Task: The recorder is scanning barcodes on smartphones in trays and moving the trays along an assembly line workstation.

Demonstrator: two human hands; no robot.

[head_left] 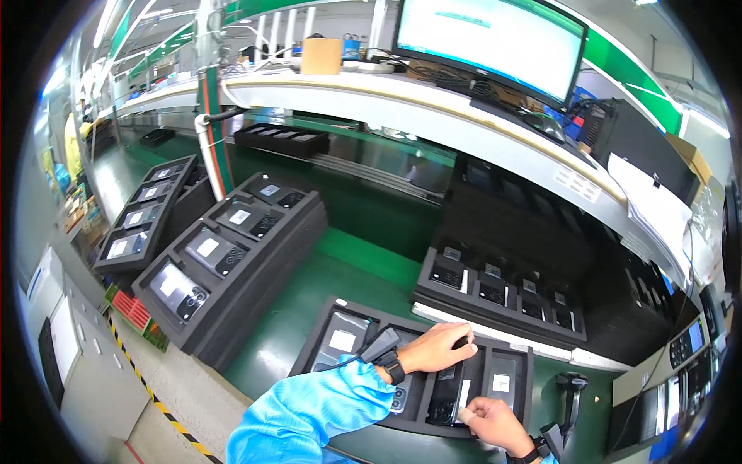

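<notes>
Before me lies a black foam tray (pixel 529 387) with smartphones in its pockets. My left hand (pixel 437 349) is over its far edge, fingers curled, with something small and dark at the fingertips that I cannot make out. A dark smartphone (pixel 444 398) with a white strip along its right side sits in the pocket below that hand. My right hand (pixel 496 425) is closed at this phone's near right corner, thumb and forefinger together; what they pinch is hidden. To the right lies another smartphone (pixel 503 379) bearing a white label. My left forearm partly covers the pockets to the left.
Stacked foam trays of phones (pixel 232 232) stand at left, and another phone tray (pixel 495 298) lies at back right. A handheld scanner (pixel 572 394) is right of my tray. Above runs a shelf (pixel 433 100) with a monitor (pixel 495 42).
</notes>
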